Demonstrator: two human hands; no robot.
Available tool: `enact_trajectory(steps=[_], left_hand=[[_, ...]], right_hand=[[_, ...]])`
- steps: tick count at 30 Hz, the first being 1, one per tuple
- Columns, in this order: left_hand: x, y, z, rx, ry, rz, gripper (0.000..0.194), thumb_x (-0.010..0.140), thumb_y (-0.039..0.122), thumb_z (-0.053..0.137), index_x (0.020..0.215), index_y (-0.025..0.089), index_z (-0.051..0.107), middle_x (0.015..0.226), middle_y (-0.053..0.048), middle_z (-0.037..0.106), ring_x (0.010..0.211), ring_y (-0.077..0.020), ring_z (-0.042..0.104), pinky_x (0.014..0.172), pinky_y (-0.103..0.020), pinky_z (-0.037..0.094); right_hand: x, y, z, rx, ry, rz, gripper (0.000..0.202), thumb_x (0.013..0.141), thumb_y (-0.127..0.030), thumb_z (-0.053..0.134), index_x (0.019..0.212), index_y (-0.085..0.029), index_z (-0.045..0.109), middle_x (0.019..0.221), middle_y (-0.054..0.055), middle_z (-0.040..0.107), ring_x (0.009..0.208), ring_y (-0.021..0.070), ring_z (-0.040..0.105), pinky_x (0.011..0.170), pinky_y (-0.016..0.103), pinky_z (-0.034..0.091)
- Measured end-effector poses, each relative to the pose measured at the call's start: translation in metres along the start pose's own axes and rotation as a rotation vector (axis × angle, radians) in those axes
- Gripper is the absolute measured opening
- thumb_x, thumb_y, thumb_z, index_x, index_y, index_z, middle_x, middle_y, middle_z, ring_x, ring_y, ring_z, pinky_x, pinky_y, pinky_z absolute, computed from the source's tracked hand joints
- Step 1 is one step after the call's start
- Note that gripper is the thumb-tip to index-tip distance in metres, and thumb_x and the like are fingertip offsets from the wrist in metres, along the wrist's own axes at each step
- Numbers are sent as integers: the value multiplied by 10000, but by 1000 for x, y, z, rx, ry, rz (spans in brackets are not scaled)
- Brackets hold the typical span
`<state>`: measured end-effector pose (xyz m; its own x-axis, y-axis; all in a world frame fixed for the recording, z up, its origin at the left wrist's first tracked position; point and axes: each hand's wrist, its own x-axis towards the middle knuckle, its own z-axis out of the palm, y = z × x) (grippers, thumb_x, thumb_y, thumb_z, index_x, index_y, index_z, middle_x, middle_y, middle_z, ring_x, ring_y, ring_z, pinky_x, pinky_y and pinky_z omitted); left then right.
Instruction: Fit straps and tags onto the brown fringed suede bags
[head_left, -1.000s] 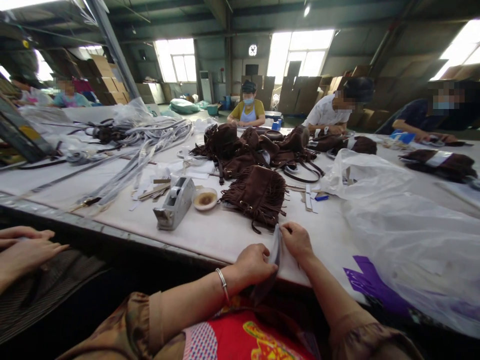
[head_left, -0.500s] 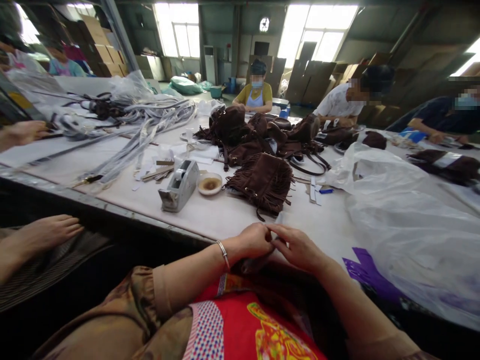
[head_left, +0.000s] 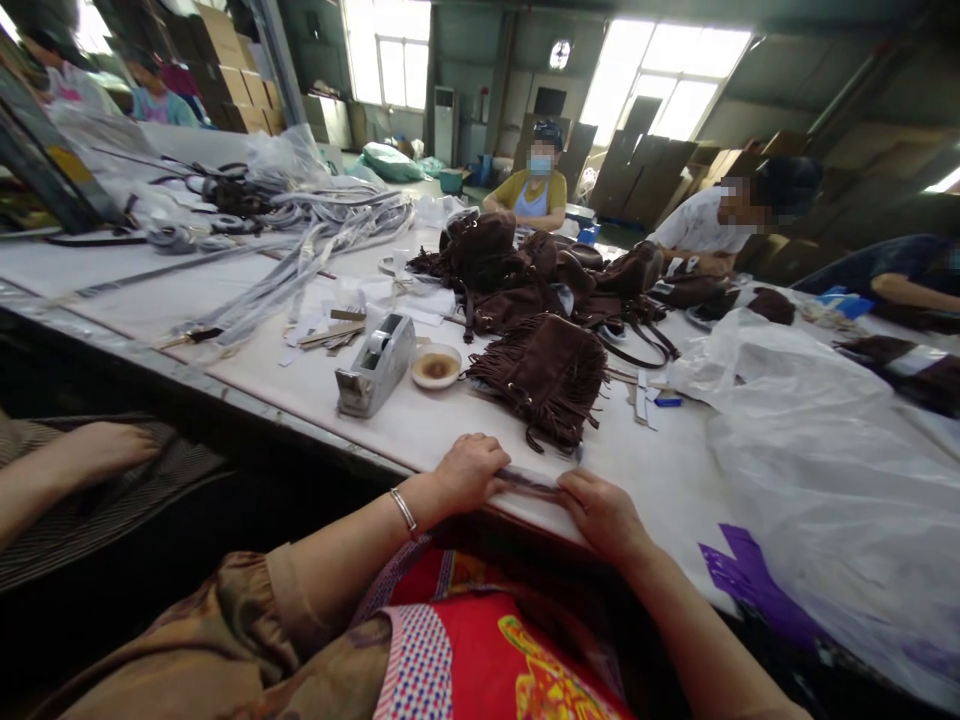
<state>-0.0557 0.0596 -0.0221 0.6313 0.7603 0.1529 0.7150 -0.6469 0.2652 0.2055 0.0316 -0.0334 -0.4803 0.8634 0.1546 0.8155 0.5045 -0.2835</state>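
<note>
A dark strip in clear plastic [head_left: 529,482] stretches between my hands at the table's near edge. My left hand [head_left: 471,472], with a bracelet at its wrist, is closed on one end of it. At the other end, the fingers of my right hand [head_left: 600,508] grip it. Just beyond lies a dark brown fringed bag [head_left: 551,372], flap side up. To its left are a small white dish [head_left: 436,368] with brown stuff in it and a grey tape dispenser [head_left: 377,367].
Brown bags [head_left: 517,270] are piled behind. Plastic-wrapped straps [head_left: 300,240] lie at left, a large clear plastic bag [head_left: 810,420] at right. Another person's arm [head_left: 97,460] rests at the left edge. Thin strips [head_left: 640,398] lie near a blue object [head_left: 667,402]. A co-worker [head_left: 534,190] sits opposite.
My hands have moved apart, left hand leftward, and the plastic-covered strip now shows stretched between them. The neighbour's hand over the table at far left is gone from view. The camera has turned slightly.
</note>
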Motion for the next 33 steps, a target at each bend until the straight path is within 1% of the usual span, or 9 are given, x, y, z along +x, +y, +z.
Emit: enact_trajectory(steps=[5,9,13,16,20,23,28,31,33], left_hand=[[-1,-20,5,-55,-3,141,126,862,265,639,940,217,725,921,-56,681,923,-195,593,881,-322,410],[6,-20,-2,-21,-34,221,89,849,230,646,884,244,726,925,-31,687,965,-199,581,926,-343,389],[1,-10,-16,66,154,-10,264,845,274,662,1105,236,683,1236,-103,602,1164,-272,505,1012,-418,359],[-10,3,-18,16,265,-282,276,919,317,544,1129,174,653,1132,-134,632,1056,-252,566,934,-368,425],[-10,17,-7,-211,56,-435,447,927,542,462,802,184,699,800,-93,691,760,-212,638,716,-300,468],[5,22,-1,-217,-20,-524,546,871,659,461,810,177,711,789,-115,706,757,-243,663,679,-309,477],[27,29,-1,-153,-103,-532,297,842,376,538,959,166,713,911,-140,730,820,-258,687,722,-318,509],[31,36,-3,-132,-144,-396,277,855,280,486,959,172,719,924,-146,731,833,-268,692,739,-338,524],[33,40,-5,-96,-172,-329,281,856,241,475,970,168,722,947,-152,728,854,-277,692,752,-348,530]], right_hand=[[10,-39,-18,-275,74,-74,212,848,-222,631,1057,-228,662,1246,118,625,1007,286,552,838,389,403],[22,-59,-11,-256,5,-123,41,862,-226,633,844,-224,669,897,75,686,895,253,545,804,381,361],[25,-49,4,-217,10,-104,197,879,-176,594,689,-205,637,728,46,636,793,213,529,742,351,333],[24,-42,9,-213,79,-58,225,883,-198,591,661,-204,622,722,49,625,775,210,517,717,351,313],[23,-47,13,-215,158,-51,228,888,-201,592,662,-199,616,726,57,624,769,211,505,716,362,296],[22,-52,14,-215,165,-128,180,885,-188,599,708,-193,633,719,54,622,773,213,506,723,364,304],[18,-41,4,-7,72,-252,191,942,-245,545,794,-204,658,781,46,649,790,198,551,771,349,376],[22,-30,-8,158,162,-210,207,972,-226,476,1043,-198,668,972,78,669,912,205,587,833,330,435],[29,-27,-16,93,215,-187,280,956,-188,476,1187,-185,634,1112,114,638,1008,233,567,872,348,441]])
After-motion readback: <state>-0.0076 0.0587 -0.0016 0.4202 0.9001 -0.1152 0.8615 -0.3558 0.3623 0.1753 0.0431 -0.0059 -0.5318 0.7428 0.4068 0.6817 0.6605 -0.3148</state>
